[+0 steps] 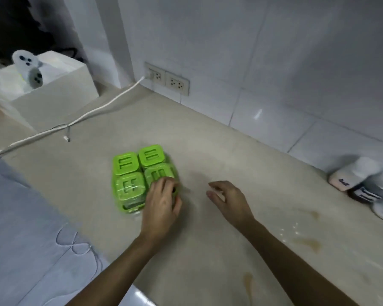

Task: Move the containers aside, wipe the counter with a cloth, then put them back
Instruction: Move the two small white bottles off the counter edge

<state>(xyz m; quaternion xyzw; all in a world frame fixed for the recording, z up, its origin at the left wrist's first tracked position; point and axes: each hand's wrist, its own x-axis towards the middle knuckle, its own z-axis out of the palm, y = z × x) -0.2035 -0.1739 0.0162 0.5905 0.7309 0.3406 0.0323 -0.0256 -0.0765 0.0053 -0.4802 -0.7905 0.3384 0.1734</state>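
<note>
**Left hand on the green-lidded containers, right hand free beside them**

Centre of frame: four containers [143,173] with bright green lids, packed two by two, appear to share a clear plastic wrap. They stand on the beige counter [208,133], well out from the tiled wall.

Left hand [161,203] lies on the lower right container of the block, palm down. Fingers curl over the lid and its near right corner; thumb runs down the right side. It looks like a grip, though the underside of the hand is hidden.

Right hand [229,198] sits just right of the block, apart from it. Fingers loosely spread and slightly bent, pointing left toward the containers, holding nothing. Cannot tell if it rests on the counter or hovers above it.

Lower right of frame: brownish stains [308,244] and some pale specks on the counter.

Right edge: a blurred white and dark bundle [363,182], possibly cloth, against the wall; too smeared to name.

Upper left: a white box [60,93] with white, dark-dotted objects on top.

A white cable [93,111] runs from the wall sockets [166,79] across the counter to the left edge.

Lower left: grey fabric [20,228] with stitched loops.
</note>
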